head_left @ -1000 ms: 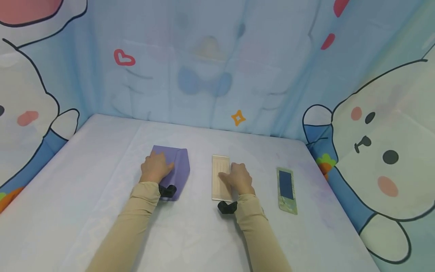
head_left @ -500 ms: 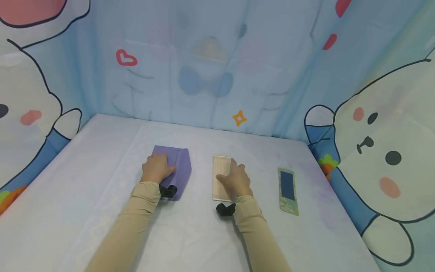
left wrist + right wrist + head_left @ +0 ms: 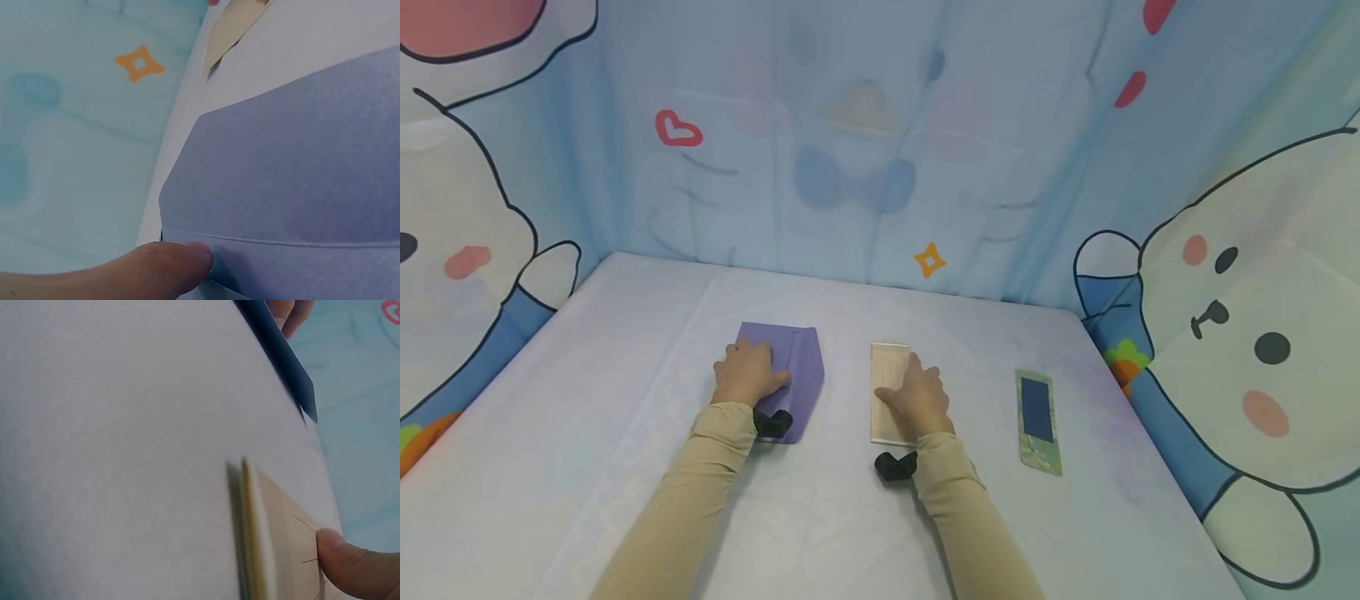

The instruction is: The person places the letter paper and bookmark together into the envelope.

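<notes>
A purple envelope (image 3: 808, 379), with a crease running along it, lies flat on the table's left half. My left hand (image 3: 747, 373) rests on its left part. In the left wrist view the thumb (image 3: 178, 262) touches the envelope beside the crease. To the right lies a narrow beige piece (image 3: 887, 367) with thin lines, like folded letter paper; layered edges show in the right wrist view. My right hand (image 3: 922, 396) lies over its right side, thumb (image 3: 350, 556) on top and index finger near the far right corner. The other right fingers are partly hidden.
A slim green card (image 3: 1040, 458) with a dark blue rectangle lies to the right of my right hand. White cloth covers the table (image 3: 820, 517). A blue curtain (image 3: 850, 225) with cartoon prints hangs behind and at the sides.
My right hand has shifted slightly left; its thumb reaches further across the beige piece and its index finger is more extended. The left hand stays on the envelope.
</notes>
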{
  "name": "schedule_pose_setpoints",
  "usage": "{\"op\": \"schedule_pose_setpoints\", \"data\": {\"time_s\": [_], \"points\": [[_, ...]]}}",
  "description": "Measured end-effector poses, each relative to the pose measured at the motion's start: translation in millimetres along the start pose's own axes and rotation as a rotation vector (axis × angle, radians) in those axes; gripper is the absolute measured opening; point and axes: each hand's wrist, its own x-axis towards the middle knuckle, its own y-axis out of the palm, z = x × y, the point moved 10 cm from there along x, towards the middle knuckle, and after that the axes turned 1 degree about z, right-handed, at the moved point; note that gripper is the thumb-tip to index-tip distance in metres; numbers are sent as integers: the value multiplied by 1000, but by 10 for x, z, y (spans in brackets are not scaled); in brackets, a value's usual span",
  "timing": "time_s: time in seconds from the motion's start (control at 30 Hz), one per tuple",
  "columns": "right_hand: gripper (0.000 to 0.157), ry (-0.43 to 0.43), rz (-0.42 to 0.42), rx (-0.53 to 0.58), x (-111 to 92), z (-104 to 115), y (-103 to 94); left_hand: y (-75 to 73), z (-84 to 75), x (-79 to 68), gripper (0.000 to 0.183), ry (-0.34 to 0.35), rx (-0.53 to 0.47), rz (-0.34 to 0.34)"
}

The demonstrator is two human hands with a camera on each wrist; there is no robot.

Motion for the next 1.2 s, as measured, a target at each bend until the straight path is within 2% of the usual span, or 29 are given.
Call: {"op": "schedule_pose_setpoints", "data": {"time_s": [0.27, 0.47, 0.6, 0.87, 1.2], "points": [[79, 37, -15, 86, 65, -44, -6, 11, 4, 17, 60, 2, 16, 4], [61, 1, -31, 203, 99, -31, -62, 3, 5, 11, 57, 4, 19, 0], [51, -11, -4, 298, 117, -59, -93, -5, 1, 12, 54, 1, 15, -2], [45, -13, 93, 422, 117, -73, -123, -21, -20, 15, 56, -4, 20, -5], [45, 36, 64, 701, 114, -17, -167, -19, 4, 33, 55, -2, 9, -13]]}}
